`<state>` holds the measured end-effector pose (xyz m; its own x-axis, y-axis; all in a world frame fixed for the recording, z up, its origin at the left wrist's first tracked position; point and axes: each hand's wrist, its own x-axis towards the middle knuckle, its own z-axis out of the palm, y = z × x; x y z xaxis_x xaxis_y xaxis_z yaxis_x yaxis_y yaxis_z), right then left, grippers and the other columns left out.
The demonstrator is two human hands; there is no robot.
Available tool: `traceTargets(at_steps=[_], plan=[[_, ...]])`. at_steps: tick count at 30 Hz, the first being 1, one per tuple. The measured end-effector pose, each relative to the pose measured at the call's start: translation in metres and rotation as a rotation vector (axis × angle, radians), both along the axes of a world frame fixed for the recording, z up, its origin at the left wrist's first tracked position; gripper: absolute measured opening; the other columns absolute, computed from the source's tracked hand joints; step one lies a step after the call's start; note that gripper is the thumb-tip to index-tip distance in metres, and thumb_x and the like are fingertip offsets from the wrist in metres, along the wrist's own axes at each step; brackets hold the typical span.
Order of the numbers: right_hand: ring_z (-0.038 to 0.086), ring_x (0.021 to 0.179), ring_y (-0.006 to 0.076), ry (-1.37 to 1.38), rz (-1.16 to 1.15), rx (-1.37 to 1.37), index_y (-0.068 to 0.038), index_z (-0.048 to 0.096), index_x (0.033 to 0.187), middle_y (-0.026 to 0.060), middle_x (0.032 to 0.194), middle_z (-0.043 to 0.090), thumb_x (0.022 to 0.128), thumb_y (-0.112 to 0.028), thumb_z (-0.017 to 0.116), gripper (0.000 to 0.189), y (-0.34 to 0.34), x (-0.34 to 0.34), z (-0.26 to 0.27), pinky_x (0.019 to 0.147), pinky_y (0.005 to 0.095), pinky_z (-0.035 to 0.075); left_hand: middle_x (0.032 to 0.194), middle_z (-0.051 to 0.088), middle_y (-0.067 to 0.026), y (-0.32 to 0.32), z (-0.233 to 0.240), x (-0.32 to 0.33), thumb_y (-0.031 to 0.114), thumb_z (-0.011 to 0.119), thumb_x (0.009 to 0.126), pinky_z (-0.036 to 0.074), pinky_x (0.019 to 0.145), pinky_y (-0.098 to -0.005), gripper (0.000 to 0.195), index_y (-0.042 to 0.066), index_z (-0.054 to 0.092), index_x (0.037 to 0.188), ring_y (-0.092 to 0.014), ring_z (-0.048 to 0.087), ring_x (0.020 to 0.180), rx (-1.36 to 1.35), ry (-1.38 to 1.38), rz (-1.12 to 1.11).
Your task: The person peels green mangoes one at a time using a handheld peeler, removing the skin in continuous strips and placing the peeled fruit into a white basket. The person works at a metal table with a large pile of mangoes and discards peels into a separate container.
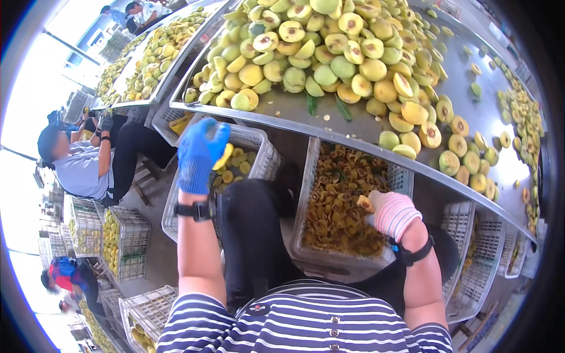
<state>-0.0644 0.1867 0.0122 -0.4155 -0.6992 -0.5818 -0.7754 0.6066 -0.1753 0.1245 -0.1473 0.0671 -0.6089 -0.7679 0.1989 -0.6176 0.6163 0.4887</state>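
My left hand (201, 154), in a blue work glove, is over a white plastic crate (265, 154) with fruit halves in it. A yellow fruit half (224, 156) shows by its fingers; whether it is gripped or dropping is unclear. My right hand (393, 214), in a pink striped glove, is closed on a small orange-brown piece (364, 203), perhaps a pit or fruit scrap, above a crate of brown pits and scraps (340, 198). In front, a heap of halved yellow-green fruit (326, 57) lies on a metal table (287, 103).
The table's metal edge (353, 144) runs just beyond my hands. Stacked crates (479, 264) stand at the right, fruit-filled crates (126, 242) at the left. A seated co-worker (84, 163) is at the left; others are farther off. Another fruit-covered table (152, 66) stands upper left.
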Motion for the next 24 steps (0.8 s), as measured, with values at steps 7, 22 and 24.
traceTargets(at_steps=[7,22,24], plan=[[0.068,0.083,0.0413,-0.096,-0.049,-0.286,-0.003,0.058,0.105,0.0229,0.084,0.069,0.087,-0.037,0.067,0.040,-0.023,-0.001,0.006,0.073,0.0497,0.053,0.111,0.069,-0.0233,-0.088,-0.080,-0.101,0.048,0.075,0.078,0.051,0.094,-0.0464,0.064,0.007,0.063,0.126,-0.038,0.065,0.108,-0.239,-0.355,0.040],[0.065,0.070,0.0418,-0.143,-0.309,-0.986,-0.007,0.056,0.102,0.0194,0.072,0.063,0.083,-0.026,0.074,0.032,-0.051,0.015,0.004,0.061,0.0475,0.051,0.106,0.071,-0.0146,0.054,-0.019,-0.098,0.051,0.036,0.107,0.058,0.069,-0.0279,0.062,-0.002,0.060,0.127,-0.019,0.071,0.081,1.334,0.842,-0.544],[0.065,0.070,0.0408,-0.086,-0.278,-1.035,-0.007,0.055,0.101,0.0191,0.073,0.064,0.083,-0.027,0.074,0.033,-0.052,0.018,0.003,0.060,0.0473,0.051,0.101,0.072,-0.0130,0.088,-0.023,-0.101,0.053,0.034,0.106,0.057,0.070,-0.0270,0.064,-0.003,0.062,0.124,-0.018,0.070,0.081,1.197,0.803,-0.573]])
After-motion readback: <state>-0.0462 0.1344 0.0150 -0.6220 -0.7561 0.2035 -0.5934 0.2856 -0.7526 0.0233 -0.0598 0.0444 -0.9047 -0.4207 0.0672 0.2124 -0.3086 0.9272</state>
